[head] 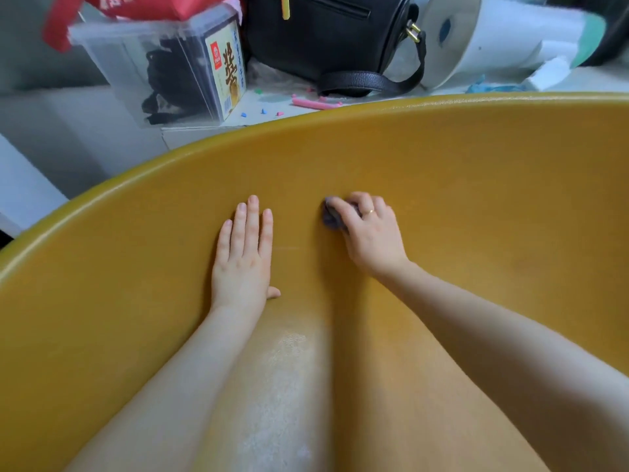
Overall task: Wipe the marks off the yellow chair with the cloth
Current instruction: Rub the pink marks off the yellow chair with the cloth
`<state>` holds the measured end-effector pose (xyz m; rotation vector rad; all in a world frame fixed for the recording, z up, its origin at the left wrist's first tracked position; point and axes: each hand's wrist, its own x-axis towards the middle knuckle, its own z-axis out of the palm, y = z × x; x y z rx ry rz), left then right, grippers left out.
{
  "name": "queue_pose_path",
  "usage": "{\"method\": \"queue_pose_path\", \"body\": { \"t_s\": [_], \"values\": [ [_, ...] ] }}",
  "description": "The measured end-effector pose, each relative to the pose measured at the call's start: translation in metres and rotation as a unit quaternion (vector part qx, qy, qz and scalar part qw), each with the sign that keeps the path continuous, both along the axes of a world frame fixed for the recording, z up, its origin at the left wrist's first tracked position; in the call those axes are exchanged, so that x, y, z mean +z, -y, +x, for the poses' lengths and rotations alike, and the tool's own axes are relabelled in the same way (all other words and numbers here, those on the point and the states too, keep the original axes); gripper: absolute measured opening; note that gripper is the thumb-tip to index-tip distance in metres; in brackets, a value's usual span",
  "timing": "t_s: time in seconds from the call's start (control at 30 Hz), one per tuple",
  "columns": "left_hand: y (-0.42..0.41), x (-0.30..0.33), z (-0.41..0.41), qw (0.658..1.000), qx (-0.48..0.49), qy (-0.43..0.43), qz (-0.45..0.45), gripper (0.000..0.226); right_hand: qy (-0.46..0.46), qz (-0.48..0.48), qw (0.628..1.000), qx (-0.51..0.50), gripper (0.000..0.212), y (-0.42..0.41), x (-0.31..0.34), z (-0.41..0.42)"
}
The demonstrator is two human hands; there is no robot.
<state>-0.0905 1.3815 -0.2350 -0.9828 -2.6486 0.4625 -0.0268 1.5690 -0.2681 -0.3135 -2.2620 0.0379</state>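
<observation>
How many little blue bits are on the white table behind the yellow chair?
2 that I can make out: one blue bit in front of the clear plastic box, and another blue bit just to its right, near the pink stick. More could be hidden behind the yellow chair.

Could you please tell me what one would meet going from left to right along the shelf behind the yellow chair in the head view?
Clear plastic box → pink stick → black handbag → white round appliance.
</observation>
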Motion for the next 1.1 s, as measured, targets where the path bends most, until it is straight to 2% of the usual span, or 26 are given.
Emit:
{"method": "queue_pose_path", "body": {
  "t_s": [0.1, 0.2, 0.27, 0.37, 0.47, 0.53, 0.6, 0.67, 0.8, 0.9, 0.97, 1.1],
  "values": [
    [0.007, 0.003, -0.008, 1.0, 0.008, -0.013, 0.01, 0.137, -0.095, -0.029, 0.993, -0.062, 0.039, -0.011, 0.043, -0.03],
    [0.006, -0.001, -0.012, 1.0, 0.003, -0.017, 0.013, 0.141, -0.128, -0.04, 0.988, -0.071, 0.038, -0.007, 0.037, -0.043],
    [0.005, -0.005, -0.014, 0.999, 0.004, -0.034, 0.015, 0.146, -0.087, -0.013, 0.996, -0.007, 0.036, 0.013, -0.003, -0.034],
    [0.005, -0.004, -0.015, 0.998, 0.011, -0.057, 0.02, 0.151, 0.067, 0.025, 0.987, 0.143, 0.032, 0.052, -0.069, 0.009],
    [0.004, -0.009, -0.016, 1.0, -0.002, -0.022, 0.016, 0.143, 0.121, 0.005, 0.978, 0.172, 0.03, 0.065, -0.094, 0.032],
    [0.003, -0.009, -0.017, 1.0, -0.004, -0.013, 0.015, 0.138, 0.137, 0.049, 0.975, 0.167, 0.033, 0.055, -0.085, 0.024],
    [0.003, -0.009, -0.017, 1.0, -0.008, -0.005, 0.022, 0.137, 0.103, 0.056, 0.985, 0.126, 0.036, 0.041, -0.058, 0.006],
    [0.004, -0.009, -0.018, 0.999, -0.016, -0.027, 0.029, 0.138, 0.027, 0.036, 0.997, 0.061, 0.035, 0.026, -0.02, -0.016],
    [0.003, -0.012, -0.018, 1.0, -0.011, 0.002, 0.021, 0.134, -0.109, -0.004, 0.993, -0.035, 0.034, 0.008, 0.056, -0.057],
    [0.004, -0.015, -0.018, 1.0, -0.011, -0.018, 0.02, 0.138, -0.152, -0.028, 0.987, -0.042, 0.031, 0.015, 0.057, -0.07],
    [0.005, -0.013, -0.015, 0.999, -0.008, -0.046, 0.019, 0.145, -0.135, -0.004, 0.991, -0.003, 0.032, 0.026, 0.027, -0.066],
    [0.007, -0.006, -0.012, 0.997, 0.012, -0.062, 0.036, 0.148, 0.019, 0.047, 0.991, 0.126, 0.034, 0.054, -0.055, -0.022]
  ]
}}
